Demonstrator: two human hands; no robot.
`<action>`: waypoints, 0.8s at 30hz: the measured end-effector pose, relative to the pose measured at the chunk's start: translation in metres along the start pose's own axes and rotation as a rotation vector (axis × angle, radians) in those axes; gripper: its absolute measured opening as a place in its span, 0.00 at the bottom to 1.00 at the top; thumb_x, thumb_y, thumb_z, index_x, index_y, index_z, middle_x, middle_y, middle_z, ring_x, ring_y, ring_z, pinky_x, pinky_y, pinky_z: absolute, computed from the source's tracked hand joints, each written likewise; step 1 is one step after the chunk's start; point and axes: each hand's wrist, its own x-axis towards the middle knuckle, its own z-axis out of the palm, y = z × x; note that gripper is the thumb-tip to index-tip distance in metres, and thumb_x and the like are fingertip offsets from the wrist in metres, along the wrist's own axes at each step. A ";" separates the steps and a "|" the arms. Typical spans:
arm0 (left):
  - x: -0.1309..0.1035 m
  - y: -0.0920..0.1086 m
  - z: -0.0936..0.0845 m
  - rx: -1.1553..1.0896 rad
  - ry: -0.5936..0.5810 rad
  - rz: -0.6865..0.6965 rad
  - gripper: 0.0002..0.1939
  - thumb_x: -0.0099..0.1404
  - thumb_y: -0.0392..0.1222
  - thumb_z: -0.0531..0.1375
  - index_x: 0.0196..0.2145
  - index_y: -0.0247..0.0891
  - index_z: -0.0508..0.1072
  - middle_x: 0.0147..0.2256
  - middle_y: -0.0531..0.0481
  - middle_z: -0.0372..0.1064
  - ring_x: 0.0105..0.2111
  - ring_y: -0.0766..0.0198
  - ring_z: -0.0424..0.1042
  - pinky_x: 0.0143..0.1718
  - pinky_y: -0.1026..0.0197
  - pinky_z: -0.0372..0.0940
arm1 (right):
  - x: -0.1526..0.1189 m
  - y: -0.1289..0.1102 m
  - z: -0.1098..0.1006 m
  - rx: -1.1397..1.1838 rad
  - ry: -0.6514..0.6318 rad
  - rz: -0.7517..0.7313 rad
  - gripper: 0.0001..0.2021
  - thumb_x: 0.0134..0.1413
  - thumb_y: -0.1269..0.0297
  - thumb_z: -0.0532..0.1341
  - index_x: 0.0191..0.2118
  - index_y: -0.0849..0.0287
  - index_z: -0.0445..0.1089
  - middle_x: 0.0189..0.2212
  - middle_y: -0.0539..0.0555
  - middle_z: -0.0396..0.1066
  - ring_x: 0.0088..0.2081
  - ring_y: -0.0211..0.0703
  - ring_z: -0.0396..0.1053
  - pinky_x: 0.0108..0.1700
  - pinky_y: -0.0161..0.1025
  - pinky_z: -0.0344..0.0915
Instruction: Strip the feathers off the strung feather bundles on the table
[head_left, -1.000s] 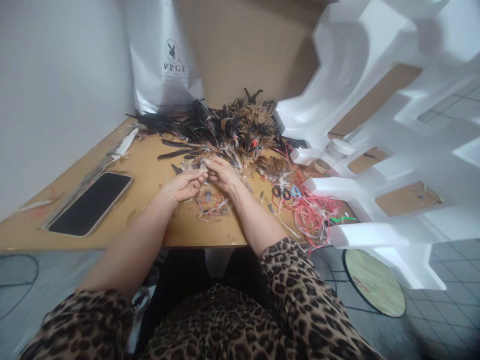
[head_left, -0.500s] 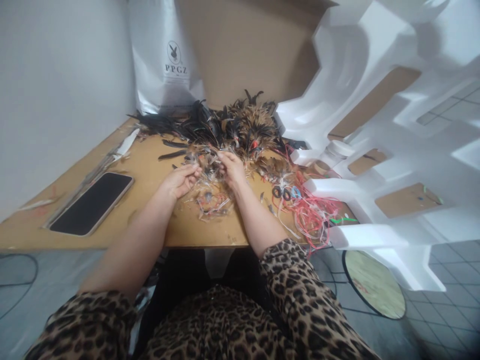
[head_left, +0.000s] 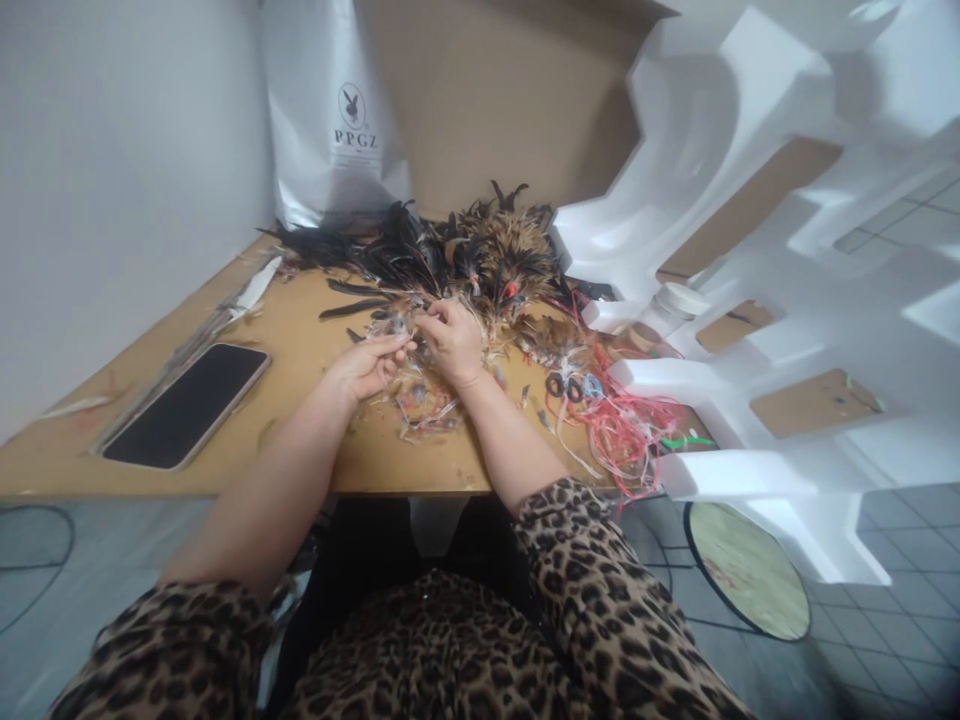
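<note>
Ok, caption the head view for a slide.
Left hand and right hand close together before piled feathers, a phone lying on the table.

Tan-and-black leopard-print top with loose sleeves to about the elbow, black legwear

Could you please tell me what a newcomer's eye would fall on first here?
Probably the heap of black and brown feathers along the far side of the table. Next might come the tangled pink strings at its right, then the large white moulded shapes beyond them.
</note>
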 end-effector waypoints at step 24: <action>-0.003 -0.002 0.004 0.228 0.070 0.247 0.03 0.52 0.30 0.63 0.27 0.28 0.72 0.29 0.43 0.74 0.21 0.72 0.70 0.16 0.75 0.59 | 0.001 -0.004 0.004 0.740 0.097 0.538 0.11 0.50 0.57 0.58 0.31 0.61 0.71 0.30 0.52 0.68 0.32 0.36 0.63 0.39 0.34 0.60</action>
